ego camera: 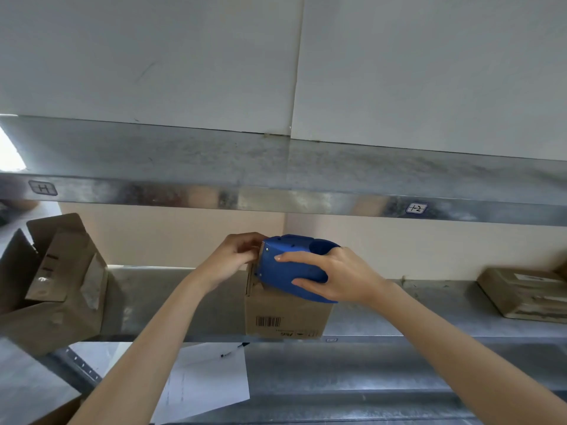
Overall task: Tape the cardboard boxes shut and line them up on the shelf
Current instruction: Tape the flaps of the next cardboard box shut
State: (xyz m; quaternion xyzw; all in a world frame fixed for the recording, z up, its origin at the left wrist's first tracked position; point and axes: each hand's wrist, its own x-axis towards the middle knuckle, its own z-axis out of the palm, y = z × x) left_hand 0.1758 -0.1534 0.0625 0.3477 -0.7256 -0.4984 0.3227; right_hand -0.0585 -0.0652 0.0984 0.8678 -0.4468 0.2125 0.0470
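The cardboard box (285, 317) stands upright at the front edge of the metal shelf (399, 320), its barcode facing you. Your right hand (337, 277) holds the blue tape dispenser (291, 268) on top of the box, its grip wrapped round the body. Your left hand (236, 256) sits at the dispenser's toothed end, fingers curled; I cannot tell whether that grip pinches anything. An open box (52, 280) stands on the same shelf to the left, and a flat package (524, 296) lies far right.
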